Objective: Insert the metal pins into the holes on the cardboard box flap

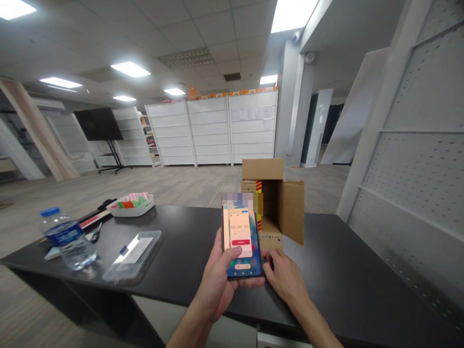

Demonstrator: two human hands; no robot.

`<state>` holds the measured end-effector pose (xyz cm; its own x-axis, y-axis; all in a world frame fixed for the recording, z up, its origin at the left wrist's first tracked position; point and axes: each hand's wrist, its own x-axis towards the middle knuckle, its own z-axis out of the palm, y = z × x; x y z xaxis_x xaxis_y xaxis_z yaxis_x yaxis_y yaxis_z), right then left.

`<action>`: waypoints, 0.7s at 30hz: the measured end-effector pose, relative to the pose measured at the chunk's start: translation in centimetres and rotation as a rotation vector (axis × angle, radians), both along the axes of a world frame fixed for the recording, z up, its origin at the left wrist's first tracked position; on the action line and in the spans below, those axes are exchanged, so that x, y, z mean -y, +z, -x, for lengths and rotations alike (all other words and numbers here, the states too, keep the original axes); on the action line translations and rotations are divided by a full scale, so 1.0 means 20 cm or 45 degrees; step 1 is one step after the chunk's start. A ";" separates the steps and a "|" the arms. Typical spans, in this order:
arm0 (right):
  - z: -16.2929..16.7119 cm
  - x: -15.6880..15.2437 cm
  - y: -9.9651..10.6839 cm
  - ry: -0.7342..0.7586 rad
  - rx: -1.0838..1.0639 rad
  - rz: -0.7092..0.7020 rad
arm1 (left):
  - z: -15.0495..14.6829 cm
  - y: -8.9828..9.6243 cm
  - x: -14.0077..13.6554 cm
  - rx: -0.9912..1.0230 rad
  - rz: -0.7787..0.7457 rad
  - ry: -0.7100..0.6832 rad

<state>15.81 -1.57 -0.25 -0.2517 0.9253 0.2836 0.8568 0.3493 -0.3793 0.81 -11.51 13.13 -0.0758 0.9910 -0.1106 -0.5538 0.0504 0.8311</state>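
My left hand (217, 273) is wrapped round a smartphone (241, 241), its thumb on the lit screen, which reads 00:00:03 above a red button. Just right of the phone, my right hand (284, 273) rests low over the table with its fingers curled together. A small dark bit shows by those fingertips, too little to name. Behind both hands stands a cardboard box (293, 212) with its flaps open and its dark inside facing me. Part of the box is covered by the phone.
On the black table (337, 270), a water bottle (67, 239) stands at the left. A clear plastic case (134, 256) lies nearer the middle. Behind them are scissors (96, 233) and a white basket (132, 207) with colourful packets. A perforated white panel (416, 159) rises at the right.
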 end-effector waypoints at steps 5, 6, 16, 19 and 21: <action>0.00 0.00 0.00 0.004 0.008 -0.001 | 0.00 0.00 0.00 0.016 0.005 0.001; 0.00 0.00 0.00 0.003 0.008 -0.001 | 0.00 0.00 0.00 0.014 0.004 0.000; 0.00 0.00 -0.01 0.007 -0.004 -0.012 | 0.00 -0.01 0.00 -0.007 -0.014 0.000; 0.00 -0.01 -0.01 0.000 0.007 0.002 | 0.00 -0.01 0.00 0.006 -0.004 0.010; 0.00 -0.01 -0.01 -0.008 0.017 0.009 | 0.00 -0.01 0.00 0.010 0.005 0.012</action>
